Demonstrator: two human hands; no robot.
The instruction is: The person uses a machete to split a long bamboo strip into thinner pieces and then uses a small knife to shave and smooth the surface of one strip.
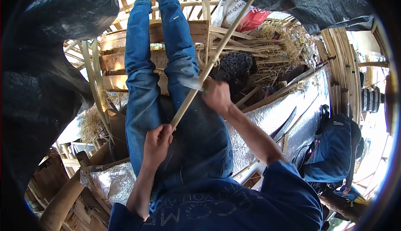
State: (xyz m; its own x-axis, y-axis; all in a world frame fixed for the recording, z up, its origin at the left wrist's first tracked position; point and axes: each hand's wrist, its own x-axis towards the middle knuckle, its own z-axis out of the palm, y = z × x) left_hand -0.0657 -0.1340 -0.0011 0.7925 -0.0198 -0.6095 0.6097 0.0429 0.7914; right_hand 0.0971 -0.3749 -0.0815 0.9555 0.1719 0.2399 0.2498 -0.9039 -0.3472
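The bamboo stick (228,37) slants over the person's lap, its low end at the left hand and its far end rising up and right past the knees. It looks light, stiff with a little spring, and dry enough not to slip; a fresh edge could splinter, so the sound place to grip it is near the low end, well clear of the blade.

At the left, the left hand (158,141) rests above the thigh of the blue jeans (140,101), its fingers curled round the stick just short of its end, the thumb lying along the top. That forearm comes up nearly straight from the lower edge of the view.

Rightward, a knife (190,83) crosses the stick, its blade pointing left and blurred; whether it bites into the surface cannot be told. The right hand (217,97) is closed in a fist about the handle, which the fingers mostly hide. The wrist sits higher than the left one, and the forearm slopes down to the right toward a bent elbow. Beyond that arm, a long blade (285,126) lies on a silvery sheet (255,124).
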